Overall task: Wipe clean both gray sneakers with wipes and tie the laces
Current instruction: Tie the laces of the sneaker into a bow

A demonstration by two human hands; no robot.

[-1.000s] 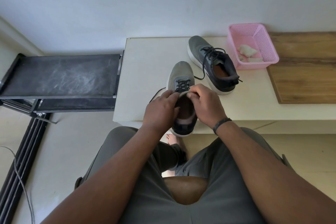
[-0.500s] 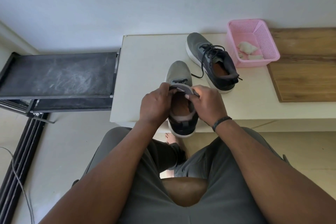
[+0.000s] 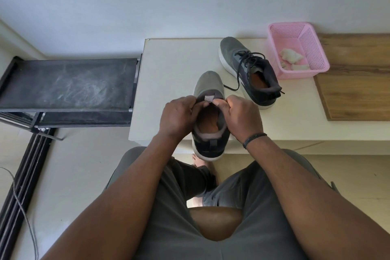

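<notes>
Gray near sneaker (image 3: 207, 84), tongue (image 3: 210, 99) pulled up, pinched by left hand (image 3: 179, 117) and right hand (image 3: 242, 116).

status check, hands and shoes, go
Left hand and right hand both pinch the near sneaker at its tongue. Far sneaker laces loose. Nothing in the way.

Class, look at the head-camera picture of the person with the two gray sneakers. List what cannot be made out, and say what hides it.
1. Near sneaker: its laces, covered by the raised tongue, the left hand and the right hand.
2. Tongue label: print too small to read.
3. Far sneaker: whether its laces are knotted, too tangled to tell.
4. Pink basket: whether the crumpled white pieces are used wipes.
</notes>
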